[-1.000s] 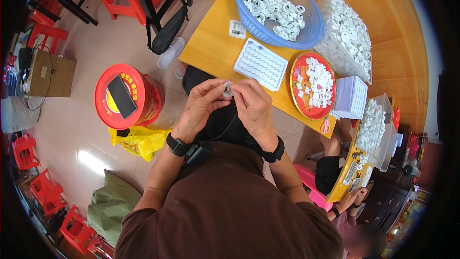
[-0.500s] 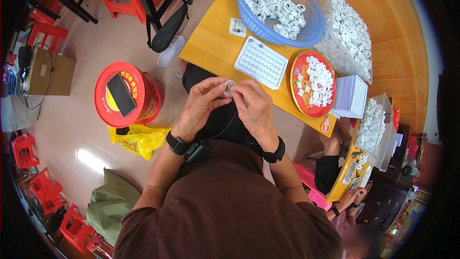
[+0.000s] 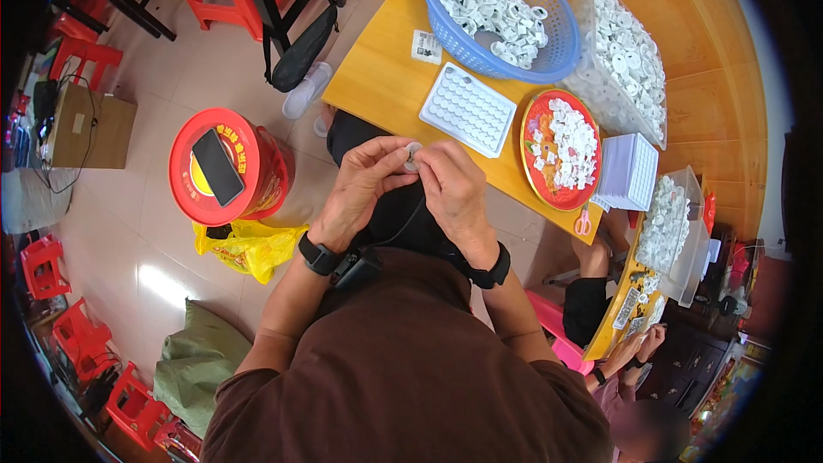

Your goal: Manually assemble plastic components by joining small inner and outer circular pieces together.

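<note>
Between both hands, above my lap, is a small white round plastic part. My left hand pinches it by its left edge with thumb and fingers. From the other side, the fingertips of my right hand press together on the part; whether they also hold a smaller piece is hidden. Just beyond my hands, on the wooden table, lies a white tray with rows of round cells and a dark piece or two at its far corner. A red plate of small white pieces sits right of it.
A blue basket and a clear bin hold white ring-shaped parts. Stacked trays and pink scissors lie at the right. A phone rests on a red bucket at left. Another person's hands work at lower right.
My hands stay in nearly the same place, with the white part turned slightly and my right fingertips shifted on it. The other person's hands have moved slightly.
</note>
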Demonstrator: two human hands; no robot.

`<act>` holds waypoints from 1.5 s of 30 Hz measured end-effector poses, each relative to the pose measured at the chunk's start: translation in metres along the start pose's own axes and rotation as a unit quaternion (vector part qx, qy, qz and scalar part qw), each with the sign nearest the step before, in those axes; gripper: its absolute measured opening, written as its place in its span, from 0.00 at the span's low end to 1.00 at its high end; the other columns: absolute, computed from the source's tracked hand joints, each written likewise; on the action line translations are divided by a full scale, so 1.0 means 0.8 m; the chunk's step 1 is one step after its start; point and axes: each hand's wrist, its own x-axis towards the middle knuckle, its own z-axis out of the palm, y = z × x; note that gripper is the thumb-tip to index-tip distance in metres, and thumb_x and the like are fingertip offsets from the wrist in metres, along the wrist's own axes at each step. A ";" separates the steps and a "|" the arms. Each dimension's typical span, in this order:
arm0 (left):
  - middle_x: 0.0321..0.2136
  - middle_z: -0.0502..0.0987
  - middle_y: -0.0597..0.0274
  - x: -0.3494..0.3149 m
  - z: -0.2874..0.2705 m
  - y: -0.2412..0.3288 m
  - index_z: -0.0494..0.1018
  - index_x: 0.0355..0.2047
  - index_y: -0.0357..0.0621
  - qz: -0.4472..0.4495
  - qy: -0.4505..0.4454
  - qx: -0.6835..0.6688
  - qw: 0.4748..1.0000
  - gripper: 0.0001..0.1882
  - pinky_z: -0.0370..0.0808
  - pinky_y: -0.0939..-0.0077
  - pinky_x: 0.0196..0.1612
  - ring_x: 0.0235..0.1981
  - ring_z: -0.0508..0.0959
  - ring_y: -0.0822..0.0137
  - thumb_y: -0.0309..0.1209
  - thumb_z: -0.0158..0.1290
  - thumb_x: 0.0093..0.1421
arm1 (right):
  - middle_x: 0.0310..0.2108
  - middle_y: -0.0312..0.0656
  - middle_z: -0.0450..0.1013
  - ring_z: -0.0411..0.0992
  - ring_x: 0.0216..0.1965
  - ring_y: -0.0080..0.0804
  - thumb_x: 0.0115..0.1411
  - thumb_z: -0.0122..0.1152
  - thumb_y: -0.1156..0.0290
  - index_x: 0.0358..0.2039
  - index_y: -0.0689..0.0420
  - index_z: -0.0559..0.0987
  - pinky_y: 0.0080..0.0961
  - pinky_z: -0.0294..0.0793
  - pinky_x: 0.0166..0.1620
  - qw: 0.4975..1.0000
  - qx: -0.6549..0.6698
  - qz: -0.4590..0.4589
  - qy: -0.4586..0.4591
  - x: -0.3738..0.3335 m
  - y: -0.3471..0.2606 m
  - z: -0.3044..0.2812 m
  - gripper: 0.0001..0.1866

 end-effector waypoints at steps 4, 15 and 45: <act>0.36 0.76 0.61 0.001 -0.006 -0.002 0.72 0.42 0.39 -0.008 -0.009 0.038 0.999 0.11 0.77 0.78 0.40 0.36 0.77 0.72 0.27 0.49 0.59 | 0.24 0.43 0.67 0.69 0.24 0.40 0.46 0.58 0.84 0.28 0.61 0.73 0.28 0.69 0.26 0.999 0.014 -0.001 -0.037 0.001 0.006 -0.002 0.07; 0.36 0.76 0.61 0.004 0.001 0.005 0.72 0.42 0.38 0.004 -0.019 0.042 0.999 0.11 0.77 0.77 0.40 0.37 0.77 0.72 0.27 0.49 0.59 | 0.25 0.40 0.67 0.71 0.26 0.28 0.47 0.59 0.86 0.29 0.62 0.75 0.19 0.71 0.28 0.985 0.112 0.120 -0.049 0.003 0.011 -0.006 0.09; 0.39 0.74 0.58 0.016 0.013 -0.006 0.69 0.44 0.38 -0.040 -0.050 0.055 0.996 0.11 0.77 0.75 0.42 0.39 0.76 0.68 0.27 0.46 0.61 | 0.24 0.33 0.66 0.65 0.23 0.14 0.49 0.59 0.81 0.33 0.61 0.70 0.11 0.65 0.25 0.866 0.382 0.321 0.028 -0.013 0.038 -0.008 0.11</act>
